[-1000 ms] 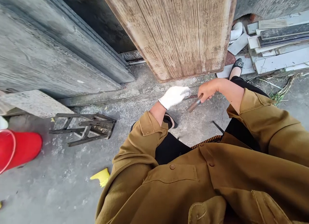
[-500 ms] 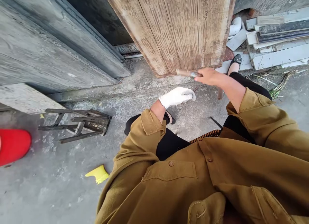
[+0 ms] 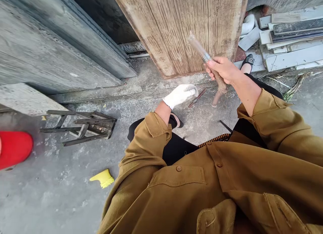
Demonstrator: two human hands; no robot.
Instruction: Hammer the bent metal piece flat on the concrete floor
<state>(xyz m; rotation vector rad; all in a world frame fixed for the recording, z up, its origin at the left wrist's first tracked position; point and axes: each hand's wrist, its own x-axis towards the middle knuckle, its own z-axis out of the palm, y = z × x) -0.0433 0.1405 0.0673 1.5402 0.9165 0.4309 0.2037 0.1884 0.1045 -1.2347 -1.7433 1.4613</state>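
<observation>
My bare right hand (image 3: 223, 69) is wrapped round a crooked wooden stick (image 3: 219, 89). Silvery wire is bound about the stick just above my fingers, and its pale upper end is blurred in front of the door-like wooden panel (image 3: 176, 32). The lower end bends toward the ground. My left hand (image 3: 180, 95), in a white glove, has its fingers curled together; whether anything is inside them is hidden. Beside its fingertips a thin rusty rod (image 3: 198, 97) shows, apparently on the concrete below.
A small wooden stool (image 3: 83, 126) lies on its side at the left, near a red object (image 3: 15, 149). A yellow scrap (image 3: 103, 178) is on the concrete floor. Stacked boards (image 3: 295, 35) and a white pipe elbow (image 3: 248, 24) sit at the right, by the wall.
My right hand has lifted and tilted the stick, swinging its upper end up across the panel. My gloved left hand has shifted slightly left and up, uncovering the rusty rod.
</observation>
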